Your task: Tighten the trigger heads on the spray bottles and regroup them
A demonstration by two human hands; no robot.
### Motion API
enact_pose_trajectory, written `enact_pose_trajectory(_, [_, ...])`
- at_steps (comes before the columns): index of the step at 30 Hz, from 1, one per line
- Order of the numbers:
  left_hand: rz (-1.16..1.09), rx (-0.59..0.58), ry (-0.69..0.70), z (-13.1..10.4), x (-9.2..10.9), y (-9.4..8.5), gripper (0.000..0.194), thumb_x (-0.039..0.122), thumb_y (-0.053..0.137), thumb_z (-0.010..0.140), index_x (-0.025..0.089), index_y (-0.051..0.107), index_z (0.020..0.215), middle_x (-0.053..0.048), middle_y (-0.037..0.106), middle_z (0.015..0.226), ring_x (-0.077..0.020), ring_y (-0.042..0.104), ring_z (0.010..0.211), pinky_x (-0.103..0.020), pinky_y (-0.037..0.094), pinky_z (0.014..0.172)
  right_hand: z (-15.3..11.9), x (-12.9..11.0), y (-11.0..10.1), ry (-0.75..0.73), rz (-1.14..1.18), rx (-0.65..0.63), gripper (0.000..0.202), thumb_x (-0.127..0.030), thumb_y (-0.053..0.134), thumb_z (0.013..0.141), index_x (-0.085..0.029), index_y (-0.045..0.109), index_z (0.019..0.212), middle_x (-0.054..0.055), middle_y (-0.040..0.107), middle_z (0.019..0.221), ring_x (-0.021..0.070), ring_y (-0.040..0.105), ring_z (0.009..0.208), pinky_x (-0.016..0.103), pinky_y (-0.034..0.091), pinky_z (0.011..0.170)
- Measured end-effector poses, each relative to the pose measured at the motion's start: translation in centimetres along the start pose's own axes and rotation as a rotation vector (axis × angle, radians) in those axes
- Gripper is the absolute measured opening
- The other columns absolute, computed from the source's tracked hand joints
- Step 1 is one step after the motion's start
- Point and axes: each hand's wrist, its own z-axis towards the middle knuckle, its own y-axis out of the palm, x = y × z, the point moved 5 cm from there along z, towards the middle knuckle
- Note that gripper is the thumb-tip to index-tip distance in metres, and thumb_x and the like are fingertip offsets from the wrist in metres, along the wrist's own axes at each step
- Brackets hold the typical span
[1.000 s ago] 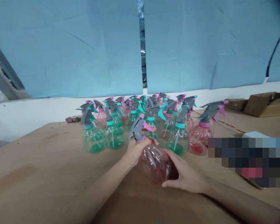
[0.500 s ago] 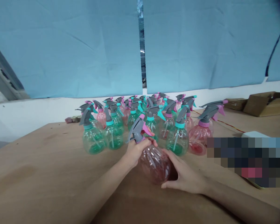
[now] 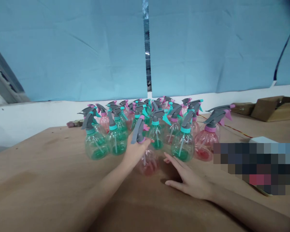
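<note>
My left hand (image 3: 137,149) is wrapped round the neck of a pink spray bottle (image 3: 148,164), just under its grey trigger head. The bottle is nearly upright, its round body in front of the other bottles. To its right, my right hand (image 3: 188,178) is open and apart from the bottle, thumb and fingers spread. Close behind stand a green spray bottle (image 3: 117,143) on the left, another green spray bottle (image 3: 183,148) on the right and a pink spray bottle (image 3: 206,141) farther right.
Several more green and pink spray bottles crowd the wooden table (image 3: 50,180) toward the wall. An open cardboard box (image 3: 270,111) sits at the back right. A thin cable (image 3: 236,130) runs across the table, and a blurred-out patch covers the right side.
My right hand has let go of the pink bottle's body. My left hand has moved the bottle slightly left and forward and turned it more upright.
</note>
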Motion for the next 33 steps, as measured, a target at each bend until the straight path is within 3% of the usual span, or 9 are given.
enact_pose_trajectory(3, [0.110, 0.158, 0.133, 1.5, -0.3, -1.8, 0.036, 0.019, 0.060, 0.066, 0.020, 0.056, 0.102, 0.000, 0.063, 0.075, -0.0174, 0.060, 0.068, -0.031, 0.048, 0.066, 0.0, -0.1, 0.0, -0.017, -0.012, -0.006, 0.072, -0.042, 0.052, 0.084, -0.023, 0.014, 0.142, 0.010, 0.043, 0.133, 0.0242, 0.042, 0.121, 0.043, 0.035, 0.101])
enact_pose_trajectory(6, [0.228, 0.197, 0.237, 2.6, -1.0, -2.8, 0.058, 0.027, 0.066, 0.067, 0.018, 0.043, 0.120, -0.007, 0.061, 0.098, -0.0226, 0.060, 0.091, -0.039, 0.045, 0.084, 0.0, -0.2, -0.1, -0.030, -0.035, -0.017, 0.067, -0.043, 0.050, 0.085, -0.023, 0.018, 0.140, 0.010, 0.046, 0.130, 0.0253, 0.043, 0.119, 0.045, 0.036, 0.100])
enact_pose_trajectory(8, [0.309, 0.217, 0.242, 2.9, -1.7, -3.2, 0.064, 0.031, 0.066, 0.068, 0.016, 0.038, 0.123, -0.012, 0.056, 0.111, -0.0261, 0.054, 0.105, -0.043, 0.041, 0.091, 0.1, -0.4, -0.2, -0.040, -0.047, -0.022, 0.065, -0.043, 0.050, 0.085, -0.023, 0.021, 0.140, 0.009, 0.046, 0.130, 0.0259, 0.042, 0.120, 0.045, 0.036, 0.100])
enact_pose_trajectory(17, [0.473, 0.229, 0.347, 2.0, -3.4, -2.3, 0.068, 0.030, 0.068, 0.069, 0.018, 0.028, 0.122, -0.015, 0.036, 0.127, -0.0287, 0.037, 0.122, -0.048, 0.031, 0.101, 0.1, -0.7, -0.4, -0.074, -0.081, -0.015, 0.059, -0.041, 0.050, 0.085, -0.024, 0.027, 0.137, 0.008, 0.049, 0.126, 0.0263, 0.042, 0.120, 0.043, 0.038, 0.098])
enact_pose_trajectory(24, [0.471, 0.291, 0.339, 1.9, -3.9, -2.6, 0.059, 0.031, 0.072, 0.065, 0.019, 0.034, 0.108, -0.011, 0.038, 0.118, -0.0267, 0.040, 0.117, -0.046, 0.033, 0.099, 0.2, -1.0, -0.5, -0.079, -0.077, -0.039, 0.057, -0.040, 0.050, 0.086, -0.023, 0.029, 0.136, 0.009, 0.049, 0.124, 0.0250, 0.044, 0.116, 0.043, 0.038, 0.097])
enact_pose_trajectory(33, [0.477, 0.181, 0.313, 2.0, -6.1, -2.3, 0.040, 0.017, 0.057, 0.074, 0.020, 0.035, 0.106, -0.009, 0.041, 0.112, -0.0234, 0.044, 0.113, -0.045, 0.036, 0.097, 0.2, -0.9, -0.4, -0.072, -0.078, -0.043, 0.056, -0.042, 0.049, 0.086, -0.023, 0.030, 0.135, 0.009, 0.049, 0.127, 0.0269, 0.041, 0.121, 0.046, 0.036, 0.099])
